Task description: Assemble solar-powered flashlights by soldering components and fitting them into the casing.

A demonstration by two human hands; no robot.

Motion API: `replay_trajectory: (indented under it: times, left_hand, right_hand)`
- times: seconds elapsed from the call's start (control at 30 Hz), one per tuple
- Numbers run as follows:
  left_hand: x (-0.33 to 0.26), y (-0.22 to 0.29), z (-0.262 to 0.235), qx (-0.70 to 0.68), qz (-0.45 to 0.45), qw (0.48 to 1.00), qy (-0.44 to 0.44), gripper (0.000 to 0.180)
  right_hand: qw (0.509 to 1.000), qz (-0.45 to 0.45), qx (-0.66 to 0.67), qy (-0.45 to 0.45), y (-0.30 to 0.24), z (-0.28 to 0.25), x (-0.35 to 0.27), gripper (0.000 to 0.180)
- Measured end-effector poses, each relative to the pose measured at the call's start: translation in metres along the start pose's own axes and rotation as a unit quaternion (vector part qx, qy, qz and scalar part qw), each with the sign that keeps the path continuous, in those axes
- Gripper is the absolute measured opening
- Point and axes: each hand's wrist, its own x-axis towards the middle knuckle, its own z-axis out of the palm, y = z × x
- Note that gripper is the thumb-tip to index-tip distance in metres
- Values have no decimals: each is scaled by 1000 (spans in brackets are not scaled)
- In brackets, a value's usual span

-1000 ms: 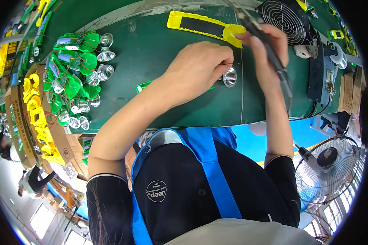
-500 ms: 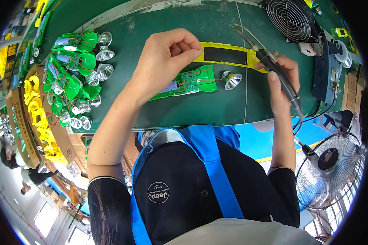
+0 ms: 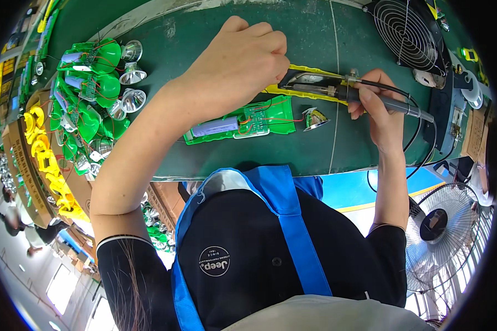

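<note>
My right hand (image 3: 378, 105) grips a soldering iron (image 3: 395, 103) with a thin feed tube along it, its tip pointing left over a long yellow plastic frame (image 3: 309, 69) holding a dark panel. Over the frame's left end, my left hand (image 3: 251, 58) is closed, knuckles up. Its fingertips are hidden, so whatever they pinch cannot be made out. Nearer to me lies a green plastic housing (image 3: 281, 115) with a purple battery (image 3: 215, 127) and a circuit board. Red wires lead from it to a silver reflector lamp (image 3: 315, 118) on the green table.
Green housings (image 3: 107, 88) with wired reflectors are heaped at the left. Beyond them a cardboard box (image 3: 25, 171) bears yellow plastic parts (image 3: 52, 165). At the far right stand a black fan with a round grille (image 3: 406, 33) and a dark box (image 3: 450, 113). A pedestal fan (image 3: 442, 226) stands beside my right arm.
My right hand has swung the iron from upright-slanting to nearly level, its tip now over the yellow frame. My left hand has turned knuckles up and shifted slightly right.
</note>
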Motion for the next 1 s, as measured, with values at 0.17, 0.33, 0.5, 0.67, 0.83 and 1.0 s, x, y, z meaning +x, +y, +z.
replay_trajectory:
  times: [0.17, 0.33, 0.5, 0.67, 0.83, 1.0]
  left_hand:
    - [2, 1, -5, 17, -19, 998, -56, 4]
    - [2, 2, -5, 29, -21, 998, -59, 4]
    - [1, 1, -3, 24, -23, 998, -49, 5]
    - [3, 1, -2, 23, -20, 998, -50, 6]
    - [2, 2, -3, 23, -18, 998, -55, 6]
    - [3, 2, -5, 18, -17, 998, -57, 5]
  right_hand:
    - [1000, -5, -2, -12, -1, 3, 1, 19]
    - [1000, -6, -11, -9, -1, 6, 0, 18]
    - [1000, -11, -10, -3, -1, 4, -4, 18]
    - [998, -47, 37, 3, 7, -6, -10, 21]
    - [995, -48, 66, 61, 14, 1, -12, 23]
    - [998, -54, 37, 27, 10, 1, -12, 20]
